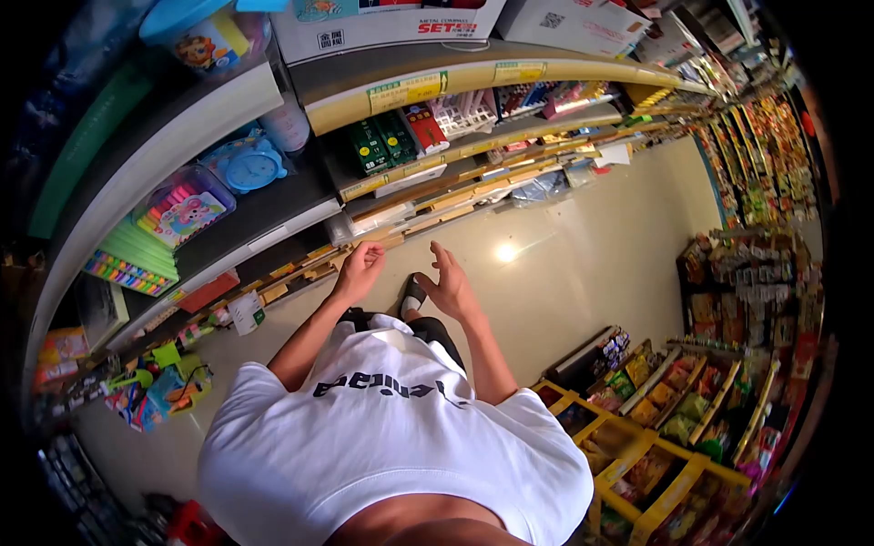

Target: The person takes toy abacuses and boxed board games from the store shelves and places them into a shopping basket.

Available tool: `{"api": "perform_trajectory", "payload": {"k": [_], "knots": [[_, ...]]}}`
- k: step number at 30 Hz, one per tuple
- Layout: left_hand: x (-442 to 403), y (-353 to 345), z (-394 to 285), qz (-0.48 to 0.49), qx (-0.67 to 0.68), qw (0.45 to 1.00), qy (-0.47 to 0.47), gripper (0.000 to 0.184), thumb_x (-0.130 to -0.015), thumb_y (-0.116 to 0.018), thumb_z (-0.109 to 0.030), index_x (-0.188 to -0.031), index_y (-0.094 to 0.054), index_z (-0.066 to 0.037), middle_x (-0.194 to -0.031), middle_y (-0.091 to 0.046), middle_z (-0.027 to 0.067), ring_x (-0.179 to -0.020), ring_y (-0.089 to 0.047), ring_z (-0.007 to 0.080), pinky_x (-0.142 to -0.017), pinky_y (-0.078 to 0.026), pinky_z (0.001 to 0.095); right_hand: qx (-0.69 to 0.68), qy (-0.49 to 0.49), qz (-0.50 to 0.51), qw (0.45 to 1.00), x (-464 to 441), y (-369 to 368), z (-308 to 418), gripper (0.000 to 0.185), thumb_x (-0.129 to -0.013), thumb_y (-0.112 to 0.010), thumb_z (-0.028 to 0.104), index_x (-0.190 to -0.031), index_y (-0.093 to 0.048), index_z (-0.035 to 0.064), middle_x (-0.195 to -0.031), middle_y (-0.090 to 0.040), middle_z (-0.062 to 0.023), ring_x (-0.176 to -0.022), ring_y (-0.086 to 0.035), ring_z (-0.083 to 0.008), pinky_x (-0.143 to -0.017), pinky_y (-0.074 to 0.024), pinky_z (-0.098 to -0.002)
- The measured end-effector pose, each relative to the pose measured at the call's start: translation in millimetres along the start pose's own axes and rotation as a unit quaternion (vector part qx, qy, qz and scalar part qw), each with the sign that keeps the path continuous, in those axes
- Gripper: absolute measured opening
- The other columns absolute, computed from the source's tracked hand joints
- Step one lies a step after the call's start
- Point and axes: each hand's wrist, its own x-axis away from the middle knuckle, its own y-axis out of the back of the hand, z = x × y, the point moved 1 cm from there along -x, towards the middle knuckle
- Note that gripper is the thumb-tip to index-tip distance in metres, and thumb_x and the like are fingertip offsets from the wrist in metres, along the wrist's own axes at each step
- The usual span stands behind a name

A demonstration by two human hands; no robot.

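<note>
My left hand [363, 266] hangs in the air in front of my body, its fingers curled in, with nothing visible in them. To its right my right hand [448, 284] is raised too, thumb and fingers apart and holding nothing. The hands are apart from each other and touch no goods. Nearest to them is the lower edge of the shelf unit [382, 221], a little beyond my left hand. Higher on the shelves are dark green boxes [383, 144], a blue alarm clock [250, 170] and a clear tub of colourful markers [187, 207].
A long shelf rack curves across the front and left, with a white carton [391, 29] on its upper level. Yellow-framed bins [651, 469] of packaged goods stand at the lower right. Pale floor [583, 264] runs between them. Colourful bags [164, 387] hang at the left.
</note>
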Motion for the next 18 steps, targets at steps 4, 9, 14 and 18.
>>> {"api": "perform_trajectory", "payload": {"k": [4, 9, 14, 18], "knots": [[-18.8, -6.7, -47.4, -0.083, 0.097, 0.99, -0.067, 0.017, -0.086, -0.056, -0.011, -0.099, -0.051, -0.002, -0.085, -0.056, 0.003, -0.074, -0.054, 0.0083, -0.066, -0.045, 0.0217, -0.065, 0.041, 0.033, 0.997, -30.7, 10.4, -6.1, 0.062, -0.076, -0.065, 0.017, -0.127, -0.035, -0.0026, -0.115, -0.05, -0.022, -0.092, -0.056, -0.0333, -0.079, -0.0468, -0.0372], [-49.0, 5.4, -92.8, -0.221, -0.001, 0.966, -0.132, 0.017, -0.084, -0.057, -0.01, -0.099, -0.052, -0.003, -0.082, -0.058, 0.004, -0.069, -0.054, 0.0092, -0.062, -0.045, 0.0231, -0.161, 0.062, 0.08, 0.982, -79.7, 23.5, 9.7, 0.055, -0.078, -0.063, 0.016, -0.124, -0.039, -0.0036, -0.116, -0.052, -0.0201, -0.091, -0.059, -0.0285, -0.074, -0.0494, -0.0356], [-89.3, 26.8, -90.0, -0.31, -0.064, 0.94, -0.125, 0.022, -0.08, -0.062, -0.014, -0.097, -0.054, -0.002, -0.08, -0.06, 0.008, -0.063, -0.056, 0.0145, -0.058, -0.046, 0.0268, -0.267, 0.071, 0.084, 0.957, -119.8, 13.8, 21.2, 0.049, -0.082, -0.059, 0.009, -0.125, -0.039, -0.0037, -0.114, -0.054, -0.0153, -0.088, -0.06, -0.0171, -0.071, -0.0496, -0.0266], [-100.0, 32.4, -106.8, -0.328, -0.127, 0.934, -0.064, 0.031, -0.077, -0.065, -0.023, -0.095, -0.056, 0.0, -0.08, -0.063, 0.0135, -0.071, -0.062, 0.0236, -0.063, -0.048, 0.0315, -0.263, 0.084, 0.007, 0.961, -138.3, -0.2, 35.0, 0.049, -0.081, -0.059, 0.008, -0.123, -0.04, -0.0057, -0.103, -0.056, -0.0149, -0.076, -0.061, -0.0164, -0.065, -0.0495, -0.0263]]}}
